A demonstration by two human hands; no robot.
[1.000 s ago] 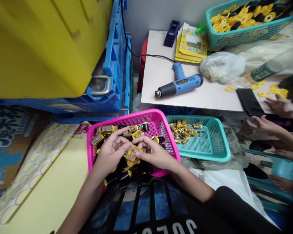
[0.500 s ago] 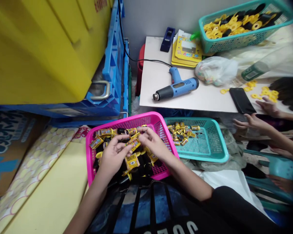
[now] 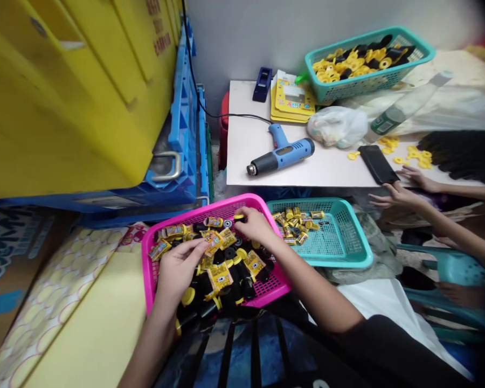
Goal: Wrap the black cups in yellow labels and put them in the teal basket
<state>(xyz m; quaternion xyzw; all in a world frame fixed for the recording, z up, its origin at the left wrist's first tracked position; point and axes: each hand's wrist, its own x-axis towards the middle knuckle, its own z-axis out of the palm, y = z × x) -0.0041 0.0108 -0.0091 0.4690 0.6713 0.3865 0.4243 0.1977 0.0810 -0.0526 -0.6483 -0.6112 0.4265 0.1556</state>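
Observation:
A pink basket (image 3: 146, 269) in front of me holds small black bottles with yellow caps and yellow printed sleeves. Over its left half, my left hand (image 3: 180, 265) pinches a flat yellow printed sleeve (image 3: 211, 242) between thumb and fingertips. My right hand (image 3: 255, 225) is closed over the far right part of the basket, gripping a small black bottle with a yellow cap (image 3: 239, 217), mostly hidden by the fingers. Several loose sleeves and capped bottles lie below the hands.
Right of the pink basket stands a teal basket (image 3: 358, 237) with small wrapped bottles. On the table (image 3: 242, 134) lie a blue heat gun (image 3: 285, 156), yellow cards (image 3: 293, 102) and a phone (image 3: 378, 164). Another person's hands are at the table's right edge. Stacked crates (image 3: 178, 118) rise at left.
My hands have moved apart: the right one has gone from beside the sleeve to the basket's far right and now grips a capped bottle. The left still pinches a sleeve. The view has shifted slightly.

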